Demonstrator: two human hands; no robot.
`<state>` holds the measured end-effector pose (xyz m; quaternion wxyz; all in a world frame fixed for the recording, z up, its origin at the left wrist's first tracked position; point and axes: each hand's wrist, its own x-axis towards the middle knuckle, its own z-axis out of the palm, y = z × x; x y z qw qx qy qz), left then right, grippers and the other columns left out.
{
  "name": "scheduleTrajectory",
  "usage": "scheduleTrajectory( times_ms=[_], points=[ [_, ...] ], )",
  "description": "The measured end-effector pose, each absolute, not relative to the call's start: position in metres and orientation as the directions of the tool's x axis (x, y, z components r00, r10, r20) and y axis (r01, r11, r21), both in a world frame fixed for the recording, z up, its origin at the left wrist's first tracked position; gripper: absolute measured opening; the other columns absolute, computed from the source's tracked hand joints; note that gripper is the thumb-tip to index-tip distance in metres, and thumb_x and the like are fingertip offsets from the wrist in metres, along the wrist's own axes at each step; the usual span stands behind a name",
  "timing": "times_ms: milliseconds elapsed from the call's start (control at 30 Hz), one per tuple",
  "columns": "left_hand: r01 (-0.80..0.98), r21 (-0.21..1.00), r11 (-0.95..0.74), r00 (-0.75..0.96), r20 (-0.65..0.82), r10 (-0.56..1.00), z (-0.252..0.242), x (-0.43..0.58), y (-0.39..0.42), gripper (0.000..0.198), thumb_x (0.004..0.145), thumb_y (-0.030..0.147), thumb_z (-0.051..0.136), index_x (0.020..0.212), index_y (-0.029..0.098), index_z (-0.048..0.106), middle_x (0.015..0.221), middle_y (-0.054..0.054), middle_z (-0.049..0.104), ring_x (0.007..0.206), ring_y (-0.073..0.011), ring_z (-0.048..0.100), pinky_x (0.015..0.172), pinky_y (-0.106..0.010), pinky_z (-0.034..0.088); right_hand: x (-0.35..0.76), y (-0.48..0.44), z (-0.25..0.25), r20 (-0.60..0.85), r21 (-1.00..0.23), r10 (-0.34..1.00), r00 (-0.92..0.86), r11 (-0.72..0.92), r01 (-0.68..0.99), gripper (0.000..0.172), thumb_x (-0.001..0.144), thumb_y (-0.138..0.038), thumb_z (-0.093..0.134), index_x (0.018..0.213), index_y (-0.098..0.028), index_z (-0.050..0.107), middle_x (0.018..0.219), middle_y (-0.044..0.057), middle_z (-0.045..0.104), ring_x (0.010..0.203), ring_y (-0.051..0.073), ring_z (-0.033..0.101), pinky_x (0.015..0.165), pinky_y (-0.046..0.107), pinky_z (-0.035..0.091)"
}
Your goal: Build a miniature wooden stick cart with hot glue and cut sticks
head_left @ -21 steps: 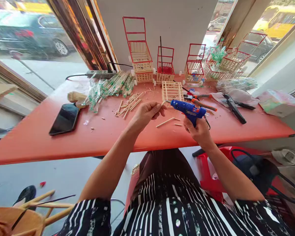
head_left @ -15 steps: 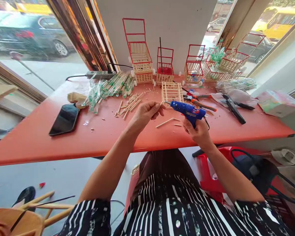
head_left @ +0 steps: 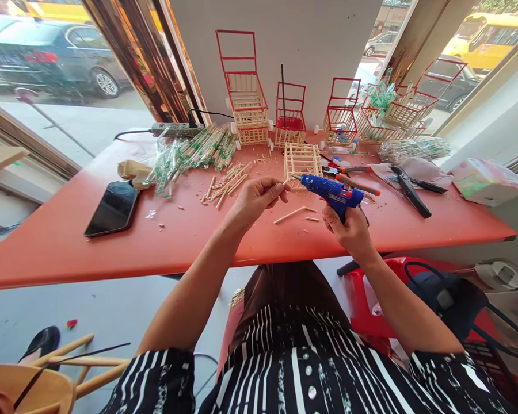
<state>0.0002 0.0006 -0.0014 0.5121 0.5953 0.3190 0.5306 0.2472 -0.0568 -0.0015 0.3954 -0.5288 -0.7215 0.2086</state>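
My left hand (head_left: 255, 199) pinches a short wooden stick (head_left: 286, 181) above the red table (head_left: 112, 241). My right hand (head_left: 348, 229) grips a blue glue gun (head_left: 332, 192), whose nozzle points left and almost touches the stick's tip. A small wooden lattice frame (head_left: 303, 160) lies flat on the table just behind both hands. One loose stick (head_left: 289, 215) lies on the table below the gun.
Red-framed miniature carts (head_left: 247, 100) line the back wall. Several cut sticks (head_left: 225, 183) and bagged sticks (head_left: 194, 152) lie at left, beside a black phone (head_left: 112, 208). Pliers (head_left: 349, 175), black cutters (head_left: 410, 190) and a plastic bag (head_left: 486, 178) sit at right. A red stool (head_left: 371, 299) stands below.
The glue gun's nozzle has edged slightly toward the stick in my left hand. The view shifted a little; nothing else moved.
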Motion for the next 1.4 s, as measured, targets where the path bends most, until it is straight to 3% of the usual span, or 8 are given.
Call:
scheduleTrajectory(
  times_ms=[700, 1233, 1400],
  points=[
    [-0.18, 0.954, -0.241, 0.2, 0.275, 0.94, 0.001, 0.0, 0.0, 0.048, 0.069, 0.059, 0.096, 0.082, 0.016, 0.08, 0.07, -0.006, 0.073, 0.056, -0.0084, 0.047, 0.054, -0.024, 0.035, 0.24, -0.063, 0.003, 0.38, -0.745, 0.918, -0.115, 0.377, 0.551, 0.066, 0.098, -0.079, 0.058, 0.063, -0.024, 0.046, 0.054, -0.001, 0.047, 0.053, 0.013, 0.042, 0.053, 0.032, 0.032],
    [-0.157, 0.953, -0.258, 0.157, 0.282, 0.946, 0.002, -0.001, -0.001, 0.042, 0.073, 0.054, 0.094, 0.085, 0.016, 0.08, 0.072, -0.006, 0.074, 0.057, -0.0091, 0.047, 0.055, -0.025, 0.036, 0.24, -0.066, 0.007, 0.445, -0.676, 0.89, -0.096, 0.404, 0.616, 0.06, 0.097, -0.076, 0.061, 0.068, -0.023, 0.057, 0.056, 0.002, 0.053, 0.054, 0.016, 0.047, 0.058, 0.031, 0.042],
    [-0.167, 0.954, -0.251, 0.154, 0.276, 0.949, 0.003, 0.0, -0.002, 0.041, 0.073, 0.052, 0.095, 0.086, 0.015, 0.08, 0.071, -0.006, 0.074, 0.056, -0.0088, 0.048, 0.055, -0.025, 0.036, 0.237, -0.068, 0.011, 0.452, -0.654, 0.885, -0.108, 0.412, 0.635, 0.059, 0.097, -0.077, 0.059, 0.069, -0.025, 0.054, 0.053, 0.0, 0.045, 0.052, 0.015, 0.041, 0.057, 0.031, 0.04]
  ],
)
